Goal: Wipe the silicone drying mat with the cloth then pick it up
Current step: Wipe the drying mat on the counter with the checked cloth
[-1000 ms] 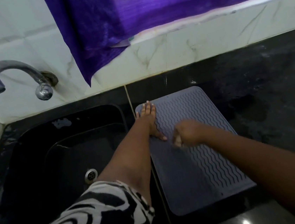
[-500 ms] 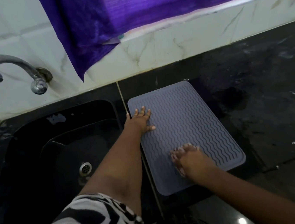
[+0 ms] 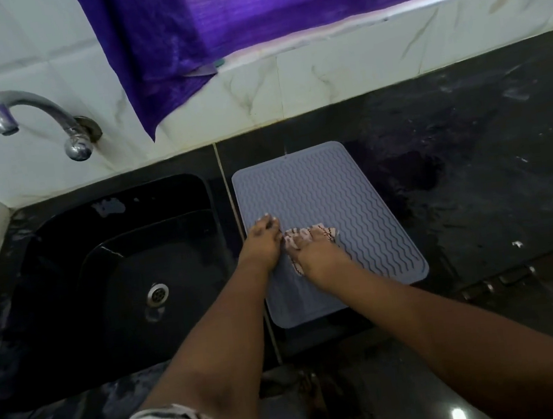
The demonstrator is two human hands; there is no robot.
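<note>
A grey silicone drying mat (image 3: 321, 190) with wavy ridges lies flat on the black counter, just right of the sink. My right hand (image 3: 318, 254) presses a small pale patterned cloth (image 3: 305, 235) onto the middle of the mat; the cloth shows around my fingers and under the palm. My left hand (image 3: 261, 242) rests on the mat's left edge right beside the cloth, fingers together and bent, touching the right hand. Whether the left fingers grip the cloth is unclear.
A black sink (image 3: 121, 278) with a metal drain (image 3: 157, 293) lies to the left, a chrome tap (image 3: 34, 119) on the tiled wall above it. A purple curtain (image 3: 246, 16) hangs over the back wall. Wet black counter (image 3: 489, 185) stretches right.
My right hand with the cloth slid from the mat's near end up to its middle. My left hand moved down the left edge and met it.
</note>
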